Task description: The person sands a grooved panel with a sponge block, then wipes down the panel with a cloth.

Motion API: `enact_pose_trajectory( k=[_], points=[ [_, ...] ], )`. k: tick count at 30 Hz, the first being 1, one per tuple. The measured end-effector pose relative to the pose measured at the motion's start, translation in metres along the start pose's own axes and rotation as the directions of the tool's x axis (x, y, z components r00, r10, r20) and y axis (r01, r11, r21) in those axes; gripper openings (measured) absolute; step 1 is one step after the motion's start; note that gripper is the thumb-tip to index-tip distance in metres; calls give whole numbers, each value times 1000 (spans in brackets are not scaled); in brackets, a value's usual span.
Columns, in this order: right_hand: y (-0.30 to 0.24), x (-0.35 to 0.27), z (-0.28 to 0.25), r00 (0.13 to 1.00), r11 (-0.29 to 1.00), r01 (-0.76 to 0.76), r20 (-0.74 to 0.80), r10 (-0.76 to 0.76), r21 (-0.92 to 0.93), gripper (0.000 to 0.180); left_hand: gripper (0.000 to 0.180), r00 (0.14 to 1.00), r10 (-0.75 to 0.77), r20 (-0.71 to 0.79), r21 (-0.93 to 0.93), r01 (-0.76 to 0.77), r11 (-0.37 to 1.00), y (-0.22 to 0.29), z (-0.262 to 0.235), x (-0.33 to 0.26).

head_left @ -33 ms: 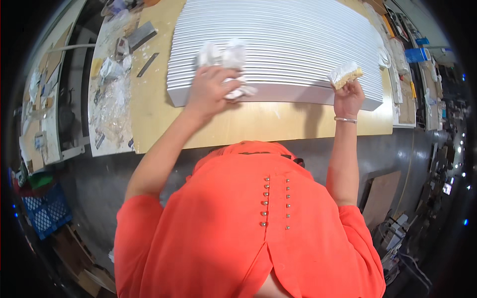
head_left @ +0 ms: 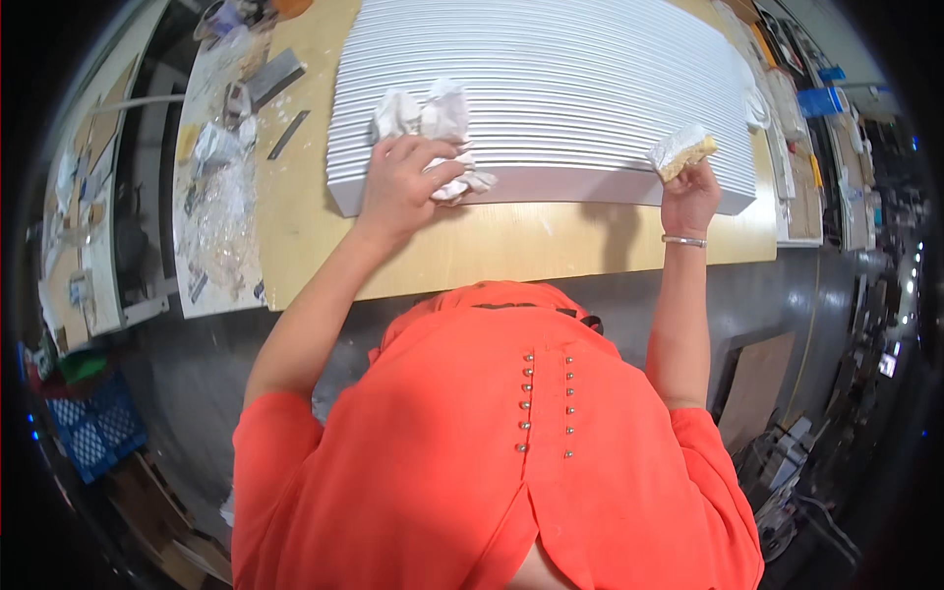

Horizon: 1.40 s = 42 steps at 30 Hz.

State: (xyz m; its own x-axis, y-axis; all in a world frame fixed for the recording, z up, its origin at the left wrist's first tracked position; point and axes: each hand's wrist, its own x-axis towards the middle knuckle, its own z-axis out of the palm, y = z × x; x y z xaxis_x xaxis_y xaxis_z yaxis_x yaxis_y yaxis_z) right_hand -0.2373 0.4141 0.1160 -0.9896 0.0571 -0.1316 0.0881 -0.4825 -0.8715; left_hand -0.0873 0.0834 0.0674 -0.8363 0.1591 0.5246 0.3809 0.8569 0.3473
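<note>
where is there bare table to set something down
Bare table shows nearside of the panel, between left hand and right hand. Another patch lies between the dark strip and panel. Far left is crowded with plastic.

Table (head_left: 531, 236): pale yellow wood top, near edge bowed by the lens. Adjoining at left: a whitish work surface (head_left: 211, 305), strewn with clear plastic scraps. Further left: a white-edged stand (head_left: 106, 285) bearing boards and small oddments. Floor (head_left: 197, 379): smooth grey, with a thin yellowish line (head_left: 810, 310) at right. On the floor, near left: one blue lattice crate (head_left: 95, 425), a green item (head_left: 84, 367) at its top; brown boards (head_left: 138, 501) nearer. Near right: one brown panel (head_left: 755, 388); pale cables (head_left: 824, 526). Far right: cluttered side surface (head_left: 801, 234), blue container (head_left: 822, 101). Light: small bright spots (head_left: 888, 365) along the dim right margin.
</note>
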Motion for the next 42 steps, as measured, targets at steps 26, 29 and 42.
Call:
enact_pose_trajectory(
  k=[26, 29, 42],
  points=[
    [7, 45, -22, 849, -79, 464, 469, -243, -882, 25, 29, 1000, -29, -1, 91, 29, 995, 25, 50, 70],
    [-39, 97, -111, 866, -185, 350, 393, -310, -918, 26, 30, 999, -33, 18, 100, 31, 994, 25, 49, 69],
    [-40, 138, -95, 686, 26, 712, 687, -242, -702, 15, 35, 988, -91, 125, 233, 59, 971, 29, 55, 72]
  ],
)
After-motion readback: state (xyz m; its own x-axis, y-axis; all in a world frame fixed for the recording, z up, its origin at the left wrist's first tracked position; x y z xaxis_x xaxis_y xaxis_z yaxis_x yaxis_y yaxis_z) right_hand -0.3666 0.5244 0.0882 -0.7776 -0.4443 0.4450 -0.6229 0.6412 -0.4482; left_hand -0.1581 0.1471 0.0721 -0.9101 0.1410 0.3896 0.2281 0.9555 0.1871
